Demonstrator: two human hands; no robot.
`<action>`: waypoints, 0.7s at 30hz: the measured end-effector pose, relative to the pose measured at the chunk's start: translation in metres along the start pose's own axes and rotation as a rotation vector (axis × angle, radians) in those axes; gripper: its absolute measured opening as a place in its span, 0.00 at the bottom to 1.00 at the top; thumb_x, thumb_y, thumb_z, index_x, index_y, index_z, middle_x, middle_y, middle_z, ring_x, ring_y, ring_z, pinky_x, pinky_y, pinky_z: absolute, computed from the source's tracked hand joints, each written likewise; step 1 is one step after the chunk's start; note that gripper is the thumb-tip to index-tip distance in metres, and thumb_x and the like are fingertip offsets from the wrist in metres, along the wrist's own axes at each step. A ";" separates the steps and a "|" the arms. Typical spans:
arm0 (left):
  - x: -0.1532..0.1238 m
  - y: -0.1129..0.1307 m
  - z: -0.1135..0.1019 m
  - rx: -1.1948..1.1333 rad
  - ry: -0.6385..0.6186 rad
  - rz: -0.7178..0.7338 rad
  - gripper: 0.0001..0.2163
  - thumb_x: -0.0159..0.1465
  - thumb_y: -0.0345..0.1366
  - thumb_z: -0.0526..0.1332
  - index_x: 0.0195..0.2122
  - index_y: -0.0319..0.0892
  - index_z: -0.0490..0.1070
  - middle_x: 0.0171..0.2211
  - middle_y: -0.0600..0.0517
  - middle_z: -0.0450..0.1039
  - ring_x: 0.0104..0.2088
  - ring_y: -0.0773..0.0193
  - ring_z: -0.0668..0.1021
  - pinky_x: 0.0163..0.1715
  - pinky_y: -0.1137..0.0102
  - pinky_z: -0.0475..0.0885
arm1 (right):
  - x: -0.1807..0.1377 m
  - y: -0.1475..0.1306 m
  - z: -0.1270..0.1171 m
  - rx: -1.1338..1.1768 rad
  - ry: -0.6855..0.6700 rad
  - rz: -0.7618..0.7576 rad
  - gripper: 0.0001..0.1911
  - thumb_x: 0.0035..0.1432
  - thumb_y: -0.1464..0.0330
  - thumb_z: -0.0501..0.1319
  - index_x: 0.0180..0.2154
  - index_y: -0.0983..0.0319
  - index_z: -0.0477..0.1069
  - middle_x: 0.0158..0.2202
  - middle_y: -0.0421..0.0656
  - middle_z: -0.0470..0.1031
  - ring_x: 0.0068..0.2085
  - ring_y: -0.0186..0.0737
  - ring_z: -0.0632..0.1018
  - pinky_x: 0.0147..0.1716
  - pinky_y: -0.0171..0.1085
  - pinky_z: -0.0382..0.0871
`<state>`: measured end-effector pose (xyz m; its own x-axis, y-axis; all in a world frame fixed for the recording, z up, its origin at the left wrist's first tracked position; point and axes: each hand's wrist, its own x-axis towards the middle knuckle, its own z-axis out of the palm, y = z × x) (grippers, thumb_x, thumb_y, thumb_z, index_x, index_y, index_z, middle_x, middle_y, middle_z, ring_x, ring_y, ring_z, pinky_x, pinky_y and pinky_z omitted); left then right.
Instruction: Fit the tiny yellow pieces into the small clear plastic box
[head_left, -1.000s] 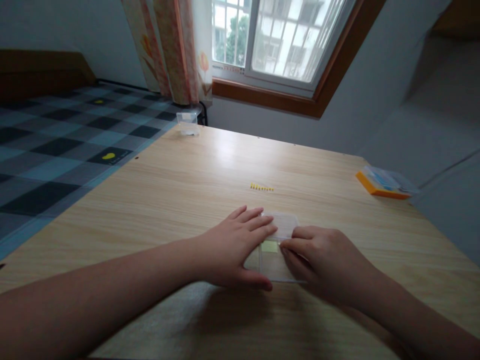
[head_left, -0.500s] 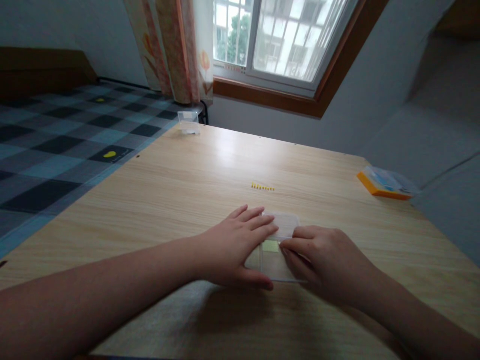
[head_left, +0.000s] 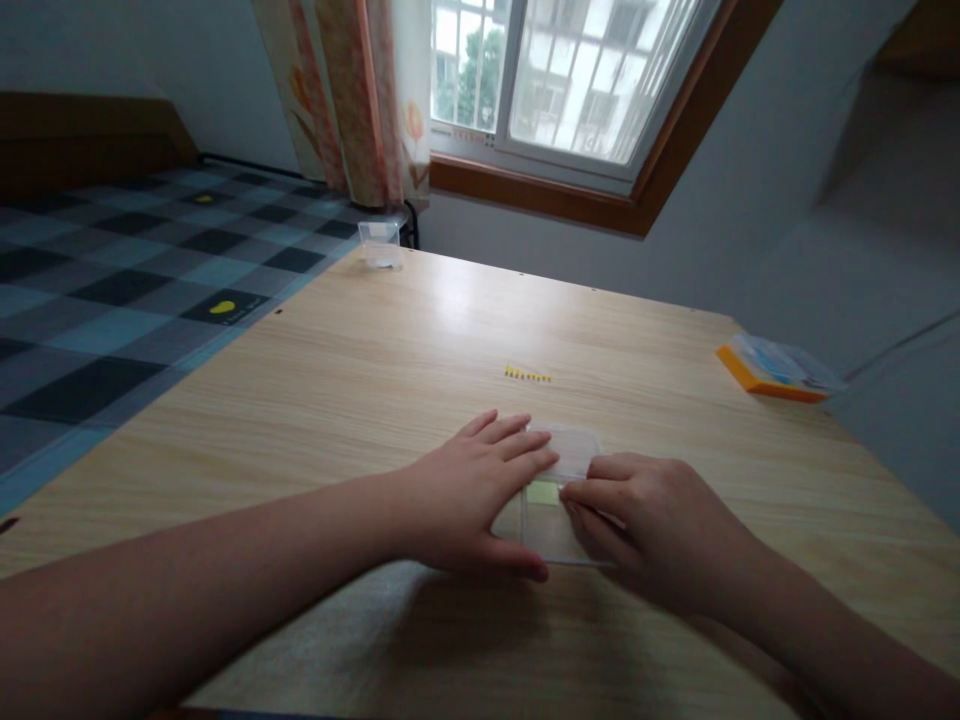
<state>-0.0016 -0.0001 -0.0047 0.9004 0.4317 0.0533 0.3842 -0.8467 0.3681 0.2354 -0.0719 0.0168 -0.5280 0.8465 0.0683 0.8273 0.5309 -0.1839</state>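
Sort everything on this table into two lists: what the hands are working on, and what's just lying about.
In hand: clear compartment box, under the left hand and right hand; yellow-green piece inside it.
Lying about: row of small yellow pieces; small clear container at the far corner; orange-edged packet at the right edge.

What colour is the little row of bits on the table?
Yellow; the head view shows the row clearly.

table point(head_left: 390, 340): pale wood grain
clear box point(head_left: 559, 500): a yellow-green patch is shown inside
bead row point(head_left: 527, 376): yellow
bedspread point(head_left: 112, 300): blue, grey and black checks
flat pack point(head_left: 772, 368): orange and light blue
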 end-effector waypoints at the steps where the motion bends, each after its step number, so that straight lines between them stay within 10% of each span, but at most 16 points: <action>1: 0.000 0.000 0.000 0.000 -0.003 -0.002 0.45 0.60 0.64 0.66 0.69 0.38 0.61 0.71 0.38 0.55 0.72 0.36 0.55 0.70 0.42 0.46 | 0.000 0.000 0.000 -0.002 0.000 0.000 0.14 0.67 0.69 0.55 0.31 0.58 0.76 0.29 0.38 0.74 0.31 0.31 0.71 0.33 0.35 0.53; 21: 0.000 -0.001 0.002 0.004 -0.002 0.002 0.45 0.60 0.65 0.64 0.70 0.39 0.60 0.72 0.38 0.54 0.72 0.37 0.55 0.70 0.42 0.45 | -0.001 0.000 -0.001 0.007 -0.027 0.016 0.15 0.68 0.68 0.54 0.32 0.59 0.76 0.30 0.39 0.75 0.31 0.31 0.72 0.34 0.35 0.53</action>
<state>-0.0019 0.0002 -0.0067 0.9016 0.4294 0.0522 0.3831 -0.8487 0.3646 0.2363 -0.0732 0.0181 -0.5194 0.8537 0.0387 0.8347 0.5165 -0.1912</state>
